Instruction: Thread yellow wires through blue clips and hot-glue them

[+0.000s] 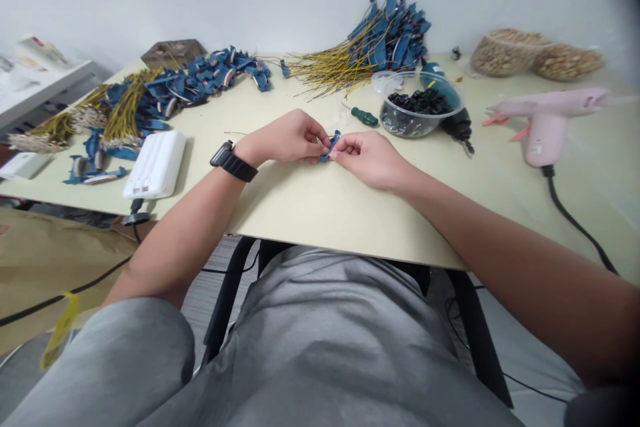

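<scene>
Between my two hands, low over the table, is a small blue plastic part (334, 141), mostly covered by fingers. My left hand (293, 137), with a black watch on its wrist, pinches the part from the left. From the right, my right hand (367, 157) grips its lower end between thumb and fingers. A thin dark wire sticks out to the left behind my left wrist. Just beyond my hands lies a green-handled screwdriver (365, 117), near a clear plastic tub (407, 125) of small black pieces.
Blue parts with yellow wires (390, 33) are heaped at the back, with more blue parts (195, 80) at left. A white power bank (156, 163) lies left. Right are a pink glue gun (547, 123), a drill (457, 123) and bags of small tan pieces (507, 53).
</scene>
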A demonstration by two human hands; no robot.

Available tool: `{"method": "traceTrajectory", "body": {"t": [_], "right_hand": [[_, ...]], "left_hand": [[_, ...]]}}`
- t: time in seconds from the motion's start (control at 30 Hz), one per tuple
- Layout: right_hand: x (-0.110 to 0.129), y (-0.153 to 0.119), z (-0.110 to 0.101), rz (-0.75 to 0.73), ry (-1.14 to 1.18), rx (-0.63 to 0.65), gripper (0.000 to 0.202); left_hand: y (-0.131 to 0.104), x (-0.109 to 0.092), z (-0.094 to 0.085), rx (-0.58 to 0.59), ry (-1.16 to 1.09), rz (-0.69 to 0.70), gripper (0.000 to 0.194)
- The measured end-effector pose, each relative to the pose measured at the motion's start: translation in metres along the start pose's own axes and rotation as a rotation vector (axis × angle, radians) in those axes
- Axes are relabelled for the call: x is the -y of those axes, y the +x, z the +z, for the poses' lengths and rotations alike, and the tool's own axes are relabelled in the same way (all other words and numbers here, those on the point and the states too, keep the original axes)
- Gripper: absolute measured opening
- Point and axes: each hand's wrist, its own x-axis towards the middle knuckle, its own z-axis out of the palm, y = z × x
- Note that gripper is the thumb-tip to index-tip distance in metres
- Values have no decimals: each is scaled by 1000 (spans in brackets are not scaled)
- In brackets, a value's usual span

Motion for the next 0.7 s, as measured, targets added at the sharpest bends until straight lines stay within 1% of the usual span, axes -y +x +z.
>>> {"method": "traceTrajectory", "body": {"t": [0.13,0.17,0.27,0.33,0.4,0.47,0.57,0.7], "right_hand": [[2,-2,0,23,-7,-31,5],[2,-3,0,15,-22,-60,10],[-1,-5,1,-74,-127,-192,36],[-4,-5,3,-149,-194,-238,58],[-7,-5,6,-192,-222,-219,79],[-8,-4,9,-200,-237,-180,92],[-8,-4,12,-166,-257,-150,95],[-5,-2,13,-121,-251,-147,92]], "left_hand": [[0,-1,0,-1,11,-11,26],[0,-1,0,-2,12,-12,26],[0,0,-1,2,13,-3,25],[0,0,-1,6,14,5,25],[0,-1,-1,5,18,14,25],[-1,-2,-2,4,28,26,24],[-1,-3,-2,10,32,37,26],[-1,-3,-2,5,44,57,26]]}}
